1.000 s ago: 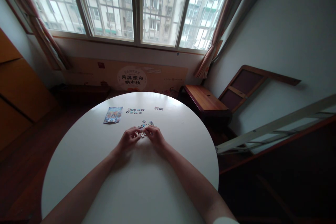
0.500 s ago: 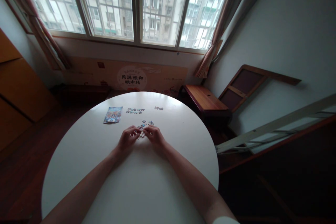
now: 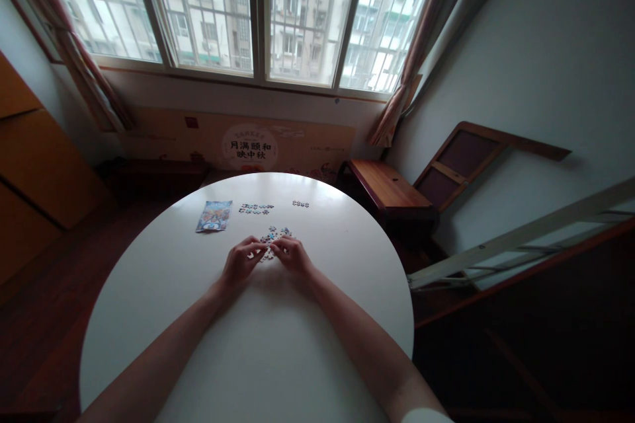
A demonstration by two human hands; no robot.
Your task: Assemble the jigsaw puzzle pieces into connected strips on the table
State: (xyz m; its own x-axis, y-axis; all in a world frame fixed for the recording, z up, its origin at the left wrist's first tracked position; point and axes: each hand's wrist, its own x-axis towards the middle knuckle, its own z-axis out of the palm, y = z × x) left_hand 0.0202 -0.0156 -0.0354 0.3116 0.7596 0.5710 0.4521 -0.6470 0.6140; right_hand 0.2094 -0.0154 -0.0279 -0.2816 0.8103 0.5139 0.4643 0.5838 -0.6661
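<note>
A loose pile of jigsaw puzzle pieces lies on the white round table, partly covered by my fingers. At the pile's left side my left hand is closed, thumb and fingers pinching a small puzzle piece that hardly shows. Opposite it, my right hand is pinched too, its fingertips almost meeting the left ones at the same small piece. Beyond the hands are two short rows of puzzle pieces. One more short row of pieces sits further right.
A printed picture packet lies flat at the table's left. Behind the table's far right edge stands a wooden chair, near a pale metal rail. A barred window and a printed panel are across the far side.
The left fingers have straightened slightly and shifted over the pile. The right hand stays nearly still, and the rows of pieces and the packet have not moved.
</note>
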